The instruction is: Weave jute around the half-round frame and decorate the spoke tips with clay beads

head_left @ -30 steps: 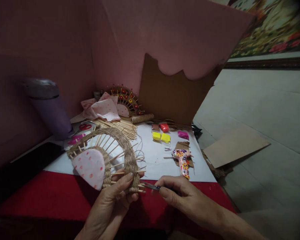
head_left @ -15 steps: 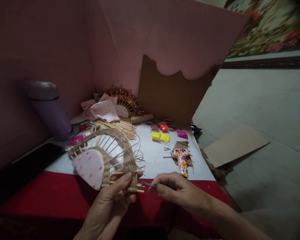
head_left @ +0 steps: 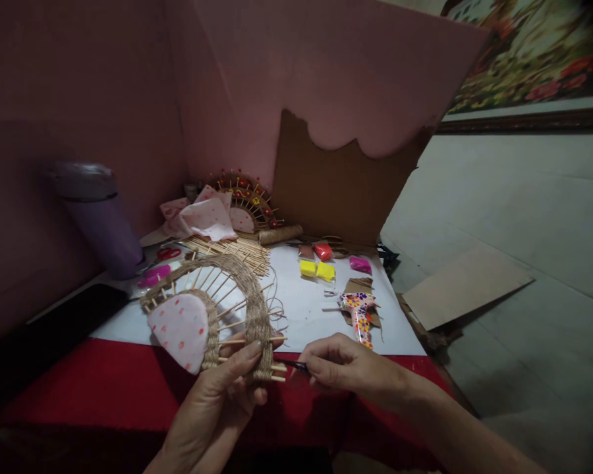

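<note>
My left hand (head_left: 230, 388) is closed on the lower right end of a half-round woven twine piece (head_left: 258, 309), thumb in front and fingers behind. Thin wooden sticks radiate through its twine bands, and a white panel with red spots (head_left: 180, 329) fills the inner half circle. My right hand (head_left: 338, 365) pinches a slim dark metal tool (head_left: 294, 363). The tool's narrow tip points left, at or close to the stick ends jutting from the woven edge; contact cannot be made out. Fingers cover most of the tool, so its exact kind is hidden.
Behind lie bundled sticks (head_left: 247, 253), a twine roll (head_left: 281, 234) and a decorated half-round piece (head_left: 252, 194). Yellow clay packets (head_left: 316, 270) and a flowered glue gun (head_left: 360, 313) sit on white paper. A purple tumbler (head_left: 99, 220) stands left, near a black flat object (head_left: 74, 319).
The woven piece has shifted slightly right and turned a little in my left hand. My right hand has moved slightly, with the dark tool still by the stick ends.
</note>
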### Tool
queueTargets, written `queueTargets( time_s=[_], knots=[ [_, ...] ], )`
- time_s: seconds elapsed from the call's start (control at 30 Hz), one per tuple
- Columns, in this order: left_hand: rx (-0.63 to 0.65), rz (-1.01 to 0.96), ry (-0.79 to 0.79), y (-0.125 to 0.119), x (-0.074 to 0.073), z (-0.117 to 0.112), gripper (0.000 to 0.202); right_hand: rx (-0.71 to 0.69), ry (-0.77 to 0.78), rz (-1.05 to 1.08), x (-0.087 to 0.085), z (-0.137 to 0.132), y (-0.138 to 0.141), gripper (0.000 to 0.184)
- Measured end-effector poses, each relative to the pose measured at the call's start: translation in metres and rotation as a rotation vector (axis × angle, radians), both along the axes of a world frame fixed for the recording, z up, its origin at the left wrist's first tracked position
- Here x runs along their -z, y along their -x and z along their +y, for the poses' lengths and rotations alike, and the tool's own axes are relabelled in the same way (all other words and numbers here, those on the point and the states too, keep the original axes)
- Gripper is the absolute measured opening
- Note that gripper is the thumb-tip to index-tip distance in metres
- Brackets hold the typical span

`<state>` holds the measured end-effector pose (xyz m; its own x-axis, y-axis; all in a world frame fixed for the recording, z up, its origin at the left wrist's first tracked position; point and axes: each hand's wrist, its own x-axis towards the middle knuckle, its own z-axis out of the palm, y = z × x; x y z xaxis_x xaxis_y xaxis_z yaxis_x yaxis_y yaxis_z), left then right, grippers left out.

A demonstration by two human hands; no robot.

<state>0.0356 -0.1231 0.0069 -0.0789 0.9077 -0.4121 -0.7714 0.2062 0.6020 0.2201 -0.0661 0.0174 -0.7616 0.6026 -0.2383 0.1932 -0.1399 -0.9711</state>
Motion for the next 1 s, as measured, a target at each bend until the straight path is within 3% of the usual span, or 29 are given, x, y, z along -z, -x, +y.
queueTargets(
  time_s=[0.3, 0.67, 1.0],
  knots=[
    [-0.010, -0.003, 0.031, 0.001, -0.001, 0.001, 0.017, 0.049, 0.009, 0.035, 0.001, -0.002, -0.004, 0.043],
    [-0.034, -0.031, 0.020, 0.002, 0.008, 0.002, 0.025, 0.033, -0.165, 0.013, 0.000, -0.005, 0.000, 0.039],
    [-0.018, -0.050, 0.028, 0.001, -0.001, -0.002, 0.022, 0.046, -0.191, 0.068, -0.005, -0.004, 0.010, 0.032]
  ],
)
